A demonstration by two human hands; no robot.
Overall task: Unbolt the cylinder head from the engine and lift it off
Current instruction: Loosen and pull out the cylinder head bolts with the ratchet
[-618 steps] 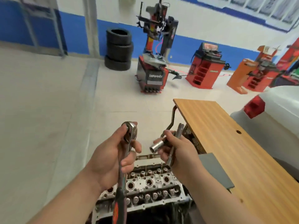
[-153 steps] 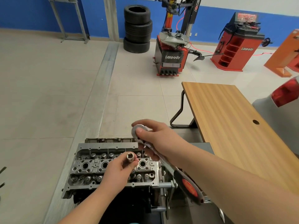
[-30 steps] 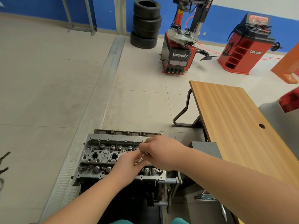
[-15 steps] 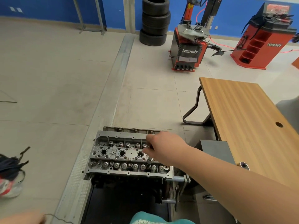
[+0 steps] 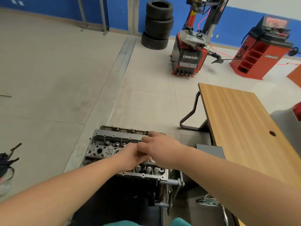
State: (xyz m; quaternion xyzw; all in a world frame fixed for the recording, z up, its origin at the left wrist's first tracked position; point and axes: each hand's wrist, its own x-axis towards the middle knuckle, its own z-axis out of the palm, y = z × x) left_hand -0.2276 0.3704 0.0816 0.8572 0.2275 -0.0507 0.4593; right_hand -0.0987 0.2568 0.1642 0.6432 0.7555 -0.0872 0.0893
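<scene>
A: What is taking up the most room out there?

B: The pale tiled floor [image 5: 48,70] is spreading across the whole shop, with a metal strip [image 5: 104,101] running along it toward the blue wall. A wooden table [image 5: 241,124] is standing to the right, on a bent dark leg.

A: And the machines at the back?

B: A red tyre changer [image 5: 190,59] marked Lanpody is sitting near the wall, a red wheel balancer [image 5: 260,51] is standing to its right, and a stack of tyres [image 5: 157,25] is leaning nowhere, just sitting upright to its left.

A: Where is the cylinder head?

B: The cylinder head [image 5: 104,147] is lying on top of the engine [image 5: 136,193], low in the middle of the view, just left of the table. Its open top is showing valve springs and round bores.

A: What are the hands doing?

B: Both are meeting over the right half of the head. The right hand [image 5: 161,150] is reaching in from the right, fingers curled downward, knuckles up. The left hand [image 5: 132,155] is coming in from below, its fingertips tucked against the right hand.

A: Are they gripping anything?

B: I cannot tell; whatever is lying between them is being hidden by the hands themselves.

A: Anything smaller?

B: A dark tangle of straps [image 5: 8,162] is lying at the left edge of the floor.
</scene>
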